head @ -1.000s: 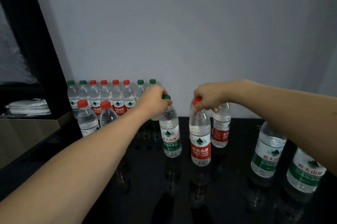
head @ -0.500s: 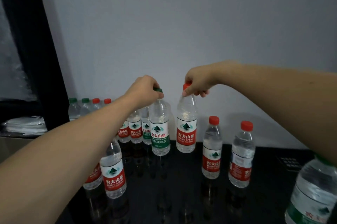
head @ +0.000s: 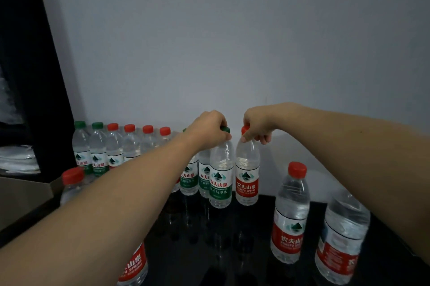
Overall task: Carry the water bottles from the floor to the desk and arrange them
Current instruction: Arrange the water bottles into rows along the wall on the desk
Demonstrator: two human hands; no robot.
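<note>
Left hand curls over the green cap of a green-label bottle, gripping it from above. Right hand pinches the red cap of a red-label bottle just beside it, thumb and fingers round the cap. Both bottles upright, nearly touching; bases at or just above the dark glossy surface, cannot tell which.

Back row stands against the wall to the left, green caps then red, running behind the left forearm. 2 red-label bottles stand loose at near right; more red-capped ones at near left, partly cut off by the forearm.

Judgement: the step is setting these 2 down at the end of the row. To do it well, lower straight, keep them vertical, seat the bases flat before letting go. A cap-only grip lets the body swing; slow the last part. Keep the forearms high over the near bottles.
</note>
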